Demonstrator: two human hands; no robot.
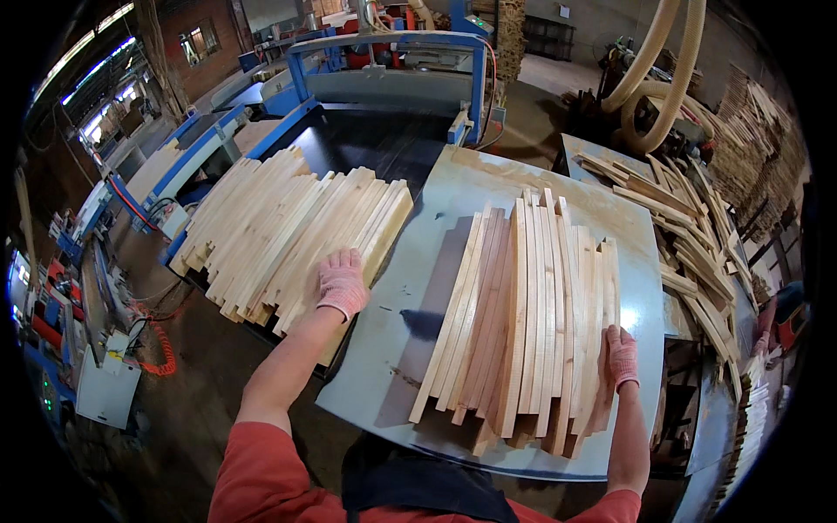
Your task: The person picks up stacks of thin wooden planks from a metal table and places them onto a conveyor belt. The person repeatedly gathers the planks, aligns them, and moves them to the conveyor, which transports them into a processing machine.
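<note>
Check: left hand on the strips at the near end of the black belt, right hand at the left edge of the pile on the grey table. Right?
Wrong edge: the head view shows the right hand at the pile's right edge. The rest stands.

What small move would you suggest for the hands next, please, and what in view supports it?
Perhaps bring the left hand over to the left side of the right-hand wood pile: the right hand is at that pile's right edge, its strip ends look uneven, and no hand braces its left side, while the left hand rests on the other wood pile.
</note>
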